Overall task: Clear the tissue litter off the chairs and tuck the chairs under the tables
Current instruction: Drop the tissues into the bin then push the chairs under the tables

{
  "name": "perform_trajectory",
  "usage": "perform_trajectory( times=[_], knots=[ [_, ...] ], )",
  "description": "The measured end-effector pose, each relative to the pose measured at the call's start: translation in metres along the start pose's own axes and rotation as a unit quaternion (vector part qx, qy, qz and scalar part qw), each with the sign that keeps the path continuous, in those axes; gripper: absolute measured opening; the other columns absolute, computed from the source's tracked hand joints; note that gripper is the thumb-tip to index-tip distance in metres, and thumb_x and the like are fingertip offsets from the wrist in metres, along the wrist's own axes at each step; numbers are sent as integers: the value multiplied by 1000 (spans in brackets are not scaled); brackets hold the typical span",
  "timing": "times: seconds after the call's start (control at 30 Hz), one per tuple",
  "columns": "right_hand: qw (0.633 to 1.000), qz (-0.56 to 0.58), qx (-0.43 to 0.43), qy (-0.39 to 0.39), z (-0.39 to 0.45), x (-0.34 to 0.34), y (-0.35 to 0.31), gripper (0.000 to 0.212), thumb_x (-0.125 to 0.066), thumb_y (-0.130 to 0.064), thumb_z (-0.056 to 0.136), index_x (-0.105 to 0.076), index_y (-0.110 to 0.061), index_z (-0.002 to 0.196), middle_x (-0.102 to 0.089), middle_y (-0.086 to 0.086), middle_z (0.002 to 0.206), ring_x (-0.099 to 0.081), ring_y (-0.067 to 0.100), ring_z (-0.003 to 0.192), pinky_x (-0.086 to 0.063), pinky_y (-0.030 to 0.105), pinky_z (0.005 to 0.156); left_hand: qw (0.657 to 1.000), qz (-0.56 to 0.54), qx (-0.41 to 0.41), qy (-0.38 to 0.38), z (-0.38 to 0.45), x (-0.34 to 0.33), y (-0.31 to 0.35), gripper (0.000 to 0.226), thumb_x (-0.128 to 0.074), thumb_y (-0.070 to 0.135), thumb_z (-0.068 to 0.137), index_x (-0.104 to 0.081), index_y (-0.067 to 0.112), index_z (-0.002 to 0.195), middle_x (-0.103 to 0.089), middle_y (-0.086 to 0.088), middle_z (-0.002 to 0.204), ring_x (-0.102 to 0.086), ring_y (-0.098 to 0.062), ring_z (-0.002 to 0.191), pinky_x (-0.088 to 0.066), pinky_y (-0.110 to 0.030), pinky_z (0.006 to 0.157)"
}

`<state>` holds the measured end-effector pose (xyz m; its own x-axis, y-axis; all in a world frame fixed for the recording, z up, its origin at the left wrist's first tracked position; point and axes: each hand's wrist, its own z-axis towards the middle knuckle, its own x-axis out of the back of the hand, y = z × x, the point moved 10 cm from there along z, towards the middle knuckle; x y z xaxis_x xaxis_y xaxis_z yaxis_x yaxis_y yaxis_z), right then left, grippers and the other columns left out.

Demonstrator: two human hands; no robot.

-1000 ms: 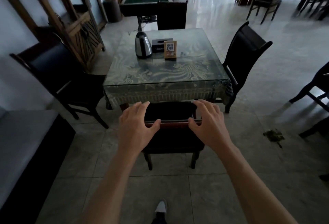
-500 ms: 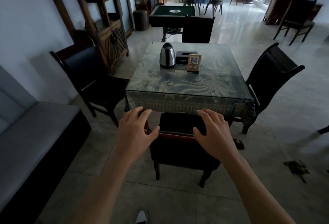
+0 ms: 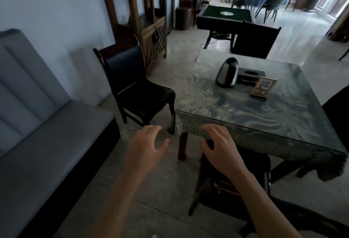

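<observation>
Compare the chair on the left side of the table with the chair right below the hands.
The left chair stands clear of the glass-topped table, its whole seat exposed; the near chair sits pushed in, seat mostly under the tabletop. The left chair shows its front, the near chair its back. Both are dark, and neither shows tissue litter.

Both hands off chair back: left hand (image 3: 145,147) now hovers over floor, right hand (image 3: 221,149) above tucked chair (image 3: 222,196), fingers spread. View swung left toward side chair (image 3: 132,88).
</observation>
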<state>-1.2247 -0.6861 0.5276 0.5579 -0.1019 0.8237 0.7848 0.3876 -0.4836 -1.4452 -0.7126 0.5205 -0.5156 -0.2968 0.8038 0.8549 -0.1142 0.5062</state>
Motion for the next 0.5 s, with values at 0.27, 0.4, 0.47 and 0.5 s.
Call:
perform_trajectory(
  times=[0.27, 0.4, 0.47, 0.5],
  knots=[
    [998, 25, 44, -27, 137, -90, -73, 34, -62, -27, 93, -60, -15, 125, -61, 0, 124, -51, 18, 117, -39, 29, 96, 998, -9, 66, 18, 80, 49, -134, 44, -64, 44, 91, -62, 18, 127, -64, 2, 121, -60, -17, 108, -51, -31, 87],
    [996, 44, 55, -56, 195, -131, -88, 39, -54, -35, 93, -60, -16, 127, -60, 0, 125, -52, 19, 119, -40, 30, 97, 994, 2, 102, 26, 117, 58, -186, 47, -62, 46, 91, -59, 21, 131, -62, 1, 128, -59, -20, 112, -48, -31, 88],
    [995, 50, 56, -65, 224, -151, -89, 42, -49, -39, 93, -58, -19, 128, -59, -2, 127, -50, 17, 120, -37, 28, 95, 993, 5, 112, 30, 140, 58, -208, 46, -62, 44, 92, -60, 21, 131, -62, 0, 128, -59, -21, 114, -47, -31, 89],
    [995, 50, 57, -69, 240, -161, -89, 41, -51, -38, 93, -57, -19, 129, -58, -2, 128, -49, 17, 121, -37, 28, 96, 993, 9, 115, 32, 152, 57, -219, 45, -63, 43, 92, -60, 20, 131, -62, 0, 129, -59, -21, 114, -46, -29, 88]
  ],
)
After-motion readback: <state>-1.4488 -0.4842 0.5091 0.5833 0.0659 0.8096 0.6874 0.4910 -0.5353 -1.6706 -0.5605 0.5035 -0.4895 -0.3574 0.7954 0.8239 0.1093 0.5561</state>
